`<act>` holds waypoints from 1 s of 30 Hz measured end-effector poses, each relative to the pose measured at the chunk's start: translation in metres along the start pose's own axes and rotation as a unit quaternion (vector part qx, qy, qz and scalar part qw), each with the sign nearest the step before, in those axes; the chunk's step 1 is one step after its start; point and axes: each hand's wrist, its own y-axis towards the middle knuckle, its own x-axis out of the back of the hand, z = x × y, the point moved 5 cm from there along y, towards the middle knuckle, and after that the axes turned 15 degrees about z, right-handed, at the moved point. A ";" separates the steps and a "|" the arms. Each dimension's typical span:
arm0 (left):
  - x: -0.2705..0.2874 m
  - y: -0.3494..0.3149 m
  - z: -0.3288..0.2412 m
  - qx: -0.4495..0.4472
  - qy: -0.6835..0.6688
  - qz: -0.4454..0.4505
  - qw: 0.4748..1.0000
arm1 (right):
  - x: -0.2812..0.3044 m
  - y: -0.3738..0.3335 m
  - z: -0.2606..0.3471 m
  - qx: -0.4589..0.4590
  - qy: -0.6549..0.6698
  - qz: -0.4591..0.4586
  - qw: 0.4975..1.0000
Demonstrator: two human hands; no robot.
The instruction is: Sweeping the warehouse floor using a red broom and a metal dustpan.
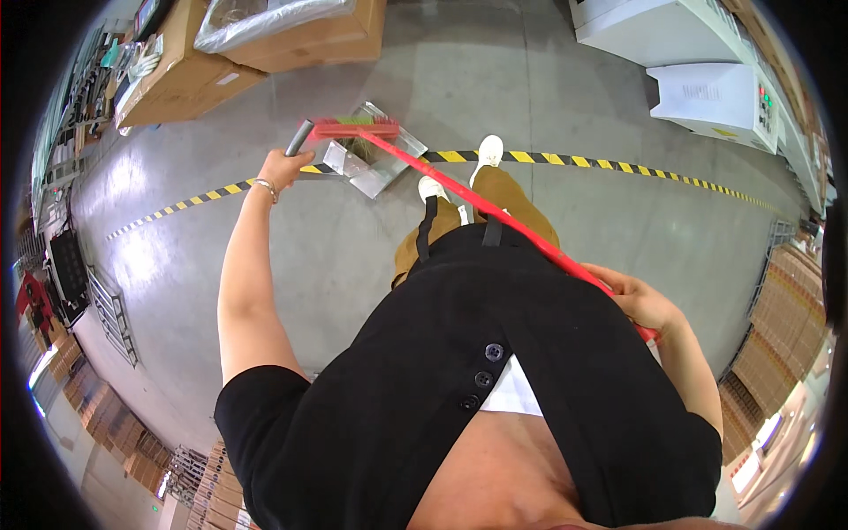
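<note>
My left hand is stretched out forward and grips the grey handle of a metal dustpan that rests on the grey floor. My right hand is closed around the red stick of a broom near my right hip. The red broom head with green bristles lies at the dustpan's mouth. Both of my feet in white shoes stand just behind the dustpan, on a yellow-and-black floor stripe.
Large cardboard boxes, one under clear plastic wrap, stand at the far left. White machine cabinets line the far right. A yellow-and-black tape line crosses the concrete floor. Stacked cartons sit at the right, metal racks at the left.
</note>
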 end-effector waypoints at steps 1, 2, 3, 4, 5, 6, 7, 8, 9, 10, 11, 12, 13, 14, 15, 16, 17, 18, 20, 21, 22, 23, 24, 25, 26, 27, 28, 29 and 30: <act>-0.004 -0.003 0.000 -0.003 -0.009 0.006 1.000 | -0.005 -0.009 0.002 0.001 -0.008 -0.007 1.000; -0.005 -0.003 0.005 -0.002 -0.009 0.009 1.000 | -0.014 -0.017 0.009 -0.001 -0.005 -0.008 1.000; -0.004 -0.006 0.011 0.002 -0.003 -0.003 1.000 | -0.019 -0.026 0.016 -0.017 -0.009 -0.048 0.999; -0.004 -0.007 0.015 0.004 0.001 -0.013 1.000 | -0.021 -0.034 0.021 -0.034 -0.013 -0.090 0.995; -0.004 -0.010 0.019 0.006 -0.001 -0.012 1.000 | -0.020 -0.038 0.021 -0.037 -0.008 -0.104 0.994; -0.003 -0.011 0.016 0.004 0.007 -0.006 1.000 | -0.019 -0.041 0.020 -0.038 -0.006 -0.107 0.993; -0.003 -0.012 0.014 0.003 0.015 -0.001 1.000 | -0.015 -0.044 0.017 -0.035 0.026 -0.115 0.992; -0.003 -0.013 0.016 0.003 0.014 0.001 1.000 | -0.012 -0.045 0.016 -0.032 0.057 -0.122 0.990; -0.005 -0.013 0.017 0.010 0.037 0.004 0.999 | -0.007 -0.045 0.016 -0.027 0.074 -0.118 0.990; -0.006 -0.014 0.018 0.018 0.059 0.006 0.998 | -0.005 -0.043 0.015 -0.029 0.072 -0.119 0.990; -0.008 -0.015 0.020 0.019 0.057 0.005 0.998 | -0.005 -0.040 0.015 -0.025 0.096 -0.103 0.990; -0.012 -0.018 0.022 0.012 0.061 0.001 0.998 | -0.005 -0.036 0.012 -0.021 0.120 -0.086 0.989; -0.015 -0.021 0.022 0.005 0.065 -0.004 0.998 | -0.004 -0.032 0.009 -0.023 0.118 -0.086 0.989; -0.017 -0.024 0.022 0.006 0.063 -0.005 0.998 | -0.006 -0.028 0.004 -0.032 0.109 -0.074 0.991; -0.018 -0.030 0.017 0.013 0.071 -0.002 0.997 | -0.007 -0.023 0.000 -0.041 0.100 -0.062 0.992; -0.018 -0.034 0.015 0.019 0.078 0.000 0.997 | -0.006 -0.019 0.000 -0.042 0.099 -0.061 0.992; -0.019 -0.035 0.017 0.020 0.077 -0.002 0.997 | -0.007 -0.014 0.001 -0.032 0.102 -0.035 0.994; -0.019 -0.037 0.020 -0.008 0.063 -0.013 0.998 | -0.008 -0.009 0.005 -0.023 0.103 -0.005 0.994; -0.018 -0.038 0.030 -0.034 0.047 -0.030 0.998 | -0.014 -0.017 0.019 -0.035 0.081 -0.020 0.996; -0.018 -0.036 0.040 -0.021 0.040 -0.033 0.998 | -0.011 -0.024 0.022 -0.027 0.108 -0.002 0.994; -0.017 -0.034 0.050 -0.008 0.033 -0.036 0.999 | -0.011 -0.029 0.026 -0.019 0.134 0.016 0.991; -0.014 -0.035 0.060 0.008 0.046 -0.043 0.998 | -0.009 -0.031 0.037 -0.035 0.062 -0.002 0.997; -0.016 -0.036 0.059 0.006 0.043 -0.044 0.998 | -0.009 -0.028 0.046 -0.036 0.059 -0.004 0.998; -0.017 -0.041 0.061 0.004 0.023 -0.053 0.998 | -0.007 -0.022 0.059 -0.047 -0.044 -0.030 0.997; -0.018 -0.045 0.064 0.003 0.002 -0.062 0.998 | -0.004 -0.013 0.073 -0.057 -0.148 -0.055 0.986; -0.018 -0.048 0.069 0.007 -0.002 -0.067 0.998 | -0.003 0.001 0.088 -0.050 -0.197 -0.064 0.977; -0.018 -0.049 0.074 0.021 -0.015 -0.071 0.997 | -0.002 0.016 0.103 -0.041 -0.246 -0.073 0.966; -0.017 -0.051 0.080 0.036 -0.028 -0.075 0.996 | 0.004 0.033 0.115 -0.038 -0.272 -0.076 0.959; -0.019 -0.051 0.082 0.038 -0.032 -0.074 0.996 | 0.010 0.047 0.121 -0.038 -0.294 -0.083 0.952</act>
